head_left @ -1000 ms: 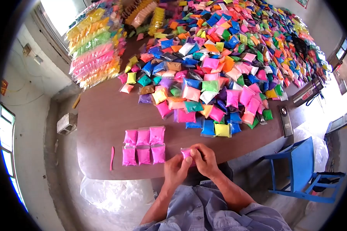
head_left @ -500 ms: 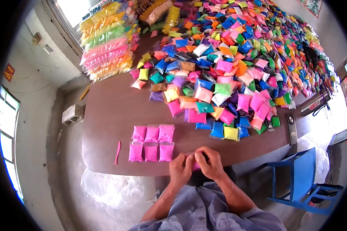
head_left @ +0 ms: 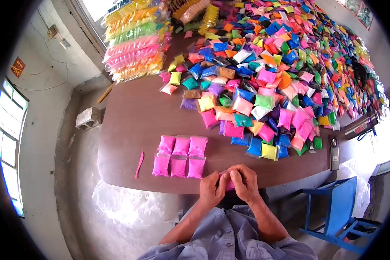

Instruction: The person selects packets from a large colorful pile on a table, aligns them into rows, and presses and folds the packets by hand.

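Note:
A pink packet (head_left: 230,185) is pinched at its top between my two hands at the table's front edge, and my fingers cover much of it. My left hand (head_left: 213,189) grips it from the left, and my right hand (head_left: 244,183) from the right. Left of my hands, several pink packets lie flat in two rows, among them one at the lower right (head_left: 196,167). Farther left is a thin pink tool (head_left: 139,164). Beyond my hands spreads a large pile of small coloured packets, with a yellow one (head_left: 269,151) at its near edge.
Clear bags of coloured packets (head_left: 134,47) are stacked at the back left of the brown table (head_left: 130,117). A dark flask (head_left: 362,126) and a metallic object (head_left: 334,152) are at the right. Below stands a blue stool (head_left: 340,203); plastic sheeting (head_left: 130,203) lies on the floor.
The view has shifted, so the table's contents appear farther right. My fingers have closed together over the top of the pink packet, which shows less between them than a second ago.

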`<action>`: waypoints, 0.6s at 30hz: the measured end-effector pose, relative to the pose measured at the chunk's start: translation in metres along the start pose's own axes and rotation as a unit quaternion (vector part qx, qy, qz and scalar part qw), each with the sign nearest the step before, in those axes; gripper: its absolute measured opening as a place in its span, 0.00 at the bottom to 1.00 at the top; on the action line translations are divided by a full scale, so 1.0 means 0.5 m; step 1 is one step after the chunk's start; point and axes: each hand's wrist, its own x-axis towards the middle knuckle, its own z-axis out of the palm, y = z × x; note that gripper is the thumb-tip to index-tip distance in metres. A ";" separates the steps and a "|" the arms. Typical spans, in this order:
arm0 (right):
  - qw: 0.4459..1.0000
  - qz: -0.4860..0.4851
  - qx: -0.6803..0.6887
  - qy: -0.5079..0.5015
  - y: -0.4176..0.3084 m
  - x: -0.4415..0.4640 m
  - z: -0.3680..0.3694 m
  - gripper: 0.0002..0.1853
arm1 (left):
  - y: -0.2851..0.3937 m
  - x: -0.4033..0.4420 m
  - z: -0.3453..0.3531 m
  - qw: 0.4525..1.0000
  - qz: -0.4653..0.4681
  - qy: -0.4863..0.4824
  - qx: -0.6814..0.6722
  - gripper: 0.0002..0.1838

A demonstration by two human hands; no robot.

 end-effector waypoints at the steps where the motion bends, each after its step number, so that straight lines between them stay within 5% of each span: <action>1: 1.000 -0.003 -0.014 0.000 -0.003 0.001 0.002 0.11 | -0.003 -0.003 0.000 0.999 0.032 0.009 0.020 0.17; 11: 0.999 -0.006 0.024 0.040 0.023 -0.011 -0.005 0.08 | 0.024 0.008 0.003 0.997 -0.047 -0.060 -0.016 0.15; 18: 0.999 -0.010 0.009 0.032 0.008 -0.001 0.012 0.14 | 0.002 0.001 0.004 1.000 0.013 -0.022 0.005 0.14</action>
